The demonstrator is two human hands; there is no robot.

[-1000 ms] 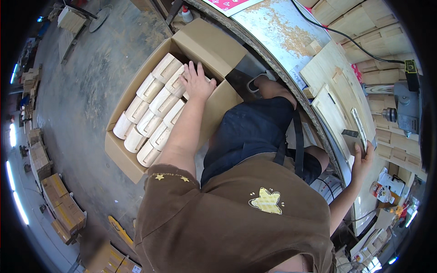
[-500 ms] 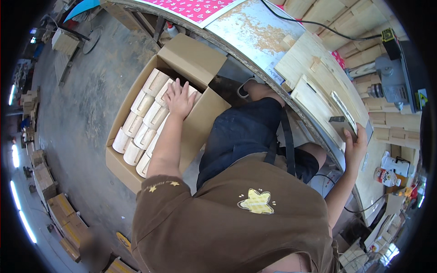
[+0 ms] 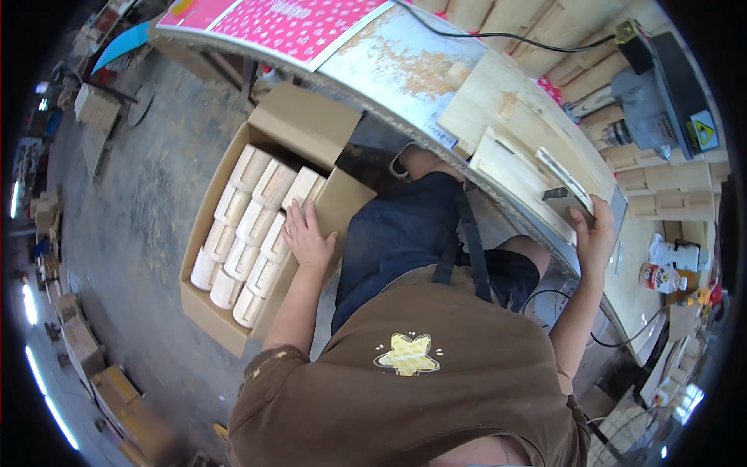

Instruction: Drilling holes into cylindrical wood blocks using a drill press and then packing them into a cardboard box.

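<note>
My left hand (image 3: 309,240) rests over the right side of an open cardboard box (image 3: 204,323), fingers spread. Its fingertips touch the wooden blocks at the box's right side, near a pale block (image 3: 303,187). Several rounded wooden blocks (image 3: 254,222) with slots cut in them stand packed in rows inside. On the workbench to the right, my right hand (image 3: 595,229) is closed round the near end of a grey plate-like piece (image 3: 572,208). That piece is set against a pale wooden board (image 3: 506,167) with a raised strip along it. What the palm covers is hidden.
A grey drill-like machine (image 3: 642,105) stands on the bench's right side, with stacked wooden pieces (image 3: 517,27) behind. Sawdust (image 3: 412,58) covers the white bench surface beside a pink patterned sheet (image 3: 288,31). A black cable (image 3: 498,35) crosses the bench. Cartons (image 3: 117,389) lie left.
My left hand has drawn back from the far blocks toward the box's right edge, uncovering a block there. My right hand keeps its grip. The whole view has shifted slightly.
</note>
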